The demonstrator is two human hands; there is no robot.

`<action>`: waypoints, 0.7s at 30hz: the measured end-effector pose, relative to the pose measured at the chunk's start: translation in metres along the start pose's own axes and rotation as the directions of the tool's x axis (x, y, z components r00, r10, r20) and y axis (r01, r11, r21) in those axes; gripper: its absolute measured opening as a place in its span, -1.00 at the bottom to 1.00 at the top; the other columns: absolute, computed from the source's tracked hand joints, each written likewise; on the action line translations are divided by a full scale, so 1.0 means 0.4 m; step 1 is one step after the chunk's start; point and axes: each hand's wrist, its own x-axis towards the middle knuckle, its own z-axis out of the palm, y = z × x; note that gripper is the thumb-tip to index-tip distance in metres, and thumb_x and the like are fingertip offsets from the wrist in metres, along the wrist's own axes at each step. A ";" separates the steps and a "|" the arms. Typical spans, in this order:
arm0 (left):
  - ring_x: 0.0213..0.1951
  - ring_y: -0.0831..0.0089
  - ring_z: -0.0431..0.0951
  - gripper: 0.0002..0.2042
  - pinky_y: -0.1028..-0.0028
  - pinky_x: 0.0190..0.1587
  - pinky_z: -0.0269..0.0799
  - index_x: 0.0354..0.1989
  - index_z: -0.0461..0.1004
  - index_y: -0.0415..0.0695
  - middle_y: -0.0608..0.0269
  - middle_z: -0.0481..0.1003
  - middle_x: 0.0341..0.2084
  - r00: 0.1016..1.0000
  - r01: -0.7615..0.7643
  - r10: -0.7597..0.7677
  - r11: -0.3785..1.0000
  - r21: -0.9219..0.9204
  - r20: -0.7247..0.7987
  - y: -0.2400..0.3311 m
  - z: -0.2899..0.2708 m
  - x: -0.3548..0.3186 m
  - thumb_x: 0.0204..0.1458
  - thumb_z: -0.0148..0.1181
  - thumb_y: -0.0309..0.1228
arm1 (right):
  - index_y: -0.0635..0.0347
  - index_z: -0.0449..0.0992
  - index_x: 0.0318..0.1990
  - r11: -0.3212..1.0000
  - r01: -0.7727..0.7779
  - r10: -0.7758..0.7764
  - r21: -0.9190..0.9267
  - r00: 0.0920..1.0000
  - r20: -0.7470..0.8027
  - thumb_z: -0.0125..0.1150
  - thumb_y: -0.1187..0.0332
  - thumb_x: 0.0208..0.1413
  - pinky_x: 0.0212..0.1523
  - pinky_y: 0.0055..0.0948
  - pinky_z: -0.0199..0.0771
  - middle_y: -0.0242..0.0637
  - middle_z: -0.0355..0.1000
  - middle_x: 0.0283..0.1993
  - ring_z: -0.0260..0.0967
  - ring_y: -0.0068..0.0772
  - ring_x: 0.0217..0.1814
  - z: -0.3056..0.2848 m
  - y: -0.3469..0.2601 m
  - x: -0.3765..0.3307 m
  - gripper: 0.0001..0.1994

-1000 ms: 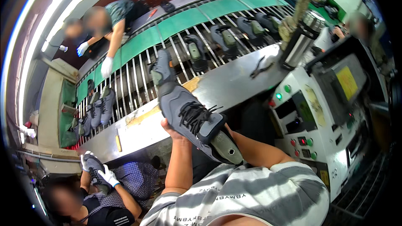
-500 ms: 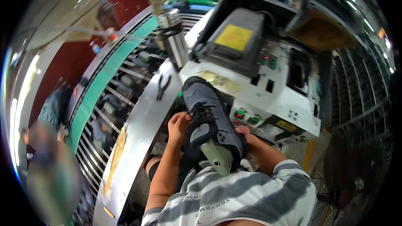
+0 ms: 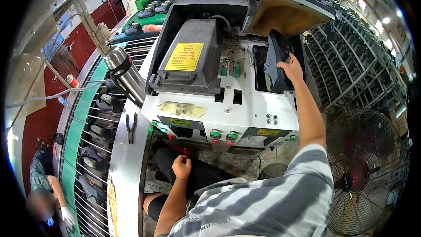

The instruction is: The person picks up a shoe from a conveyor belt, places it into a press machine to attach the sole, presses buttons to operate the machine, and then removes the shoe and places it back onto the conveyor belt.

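Currently, the right hand [image 3: 292, 68] clamps its fingers on a grey sneaker [image 3: 272, 64] near the right edge of a white machine [image 3: 245, 110]; the left hand [image 3: 182, 166] curls its fingers together.

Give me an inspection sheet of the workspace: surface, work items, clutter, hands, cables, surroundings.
Surface: white machine top, with dark specks beside the grey cover and a worn yellowish patch in front.
Work items: grey shoe, steeply tilted at the black recess; contact unclear.
Clutter: pliers and steel flask on the metal ledge.
Hands: right hand grips the shoe; left hand curled, nothing seen in it.
Cables: pale cable or hose at left, ends unclear; grey conduit behind the cover.
Surroundings: caged fan and loaded rack right; co-worker's gloved hand lower left.
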 end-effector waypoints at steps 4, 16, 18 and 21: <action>-0.59 0.29 0.50 -0.94 0.39 -0.46 0.41 -0.50 0.49 -0.21 0.14 0.46 -0.65 1.000 0.002 -0.002 0.999 -0.047 0.004 0.000 0.020 0.017 -0.19 0.18 -0.52 | 0.08 0.31 0.25 0.955 -0.151 0.167 -0.257 0.985 0.044 0.32 -0.05 -0.37 0.18 -0.19 0.31 -0.02 0.31 0.25 0.28 -0.01 0.27 0.068 -0.021 0.155 -0.12; -0.57 0.18 0.48 -0.94 0.31 -0.47 0.41 -0.53 0.49 -0.18 0.11 0.44 -0.67 1.000 0.006 -0.006 1.000 -0.028 -0.009 -0.005 0.045 0.043 -0.23 0.20 -0.51 | 0.02 0.28 0.25 0.867 -0.057 0.157 -0.496 0.974 0.161 0.30 -0.02 -0.27 0.17 -0.17 0.34 -0.04 0.38 0.17 0.32 0.00 0.22 0.198 -0.054 0.150 -0.18; -0.57 0.18 0.49 -0.94 0.32 -0.48 0.41 -0.53 0.48 -0.18 0.10 0.44 -0.67 1.000 -0.009 0.010 1.000 -0.020 0.003 -0.004 0.039 0.046 -0.23 0.20 -0.51 | 0.02 0.33 0.22 0.866 -0.053 0.139 -0.497 0.981 0.138 0.30 -0.02 -0.28 0.15 -0.17 0.36 -0.05 0.40 0.15 0.34 -0.02 0.21 0.204 -0.045 0.139 -0.21; -0.58 0.18 0.49 -0.94 0.32 -0.48 0.41 -0.53 0.48 -0.18 0.10 0.44 -0.66 1.000 0.029 -0.029 0.999 -0.038 -0.005 0.013 0.031 0.049 -0.23 0.20 -0.51 | 0.04 0.28 0.28 0.876 -0.043 0.141 -0.481 0.976 0.169 0.28 -0.01 -0.33 0.18 -0.21 0.32 -0.07 0.35 0.22 0.31 -0.07 0.25 0.191 -0.048 0.145 -0.14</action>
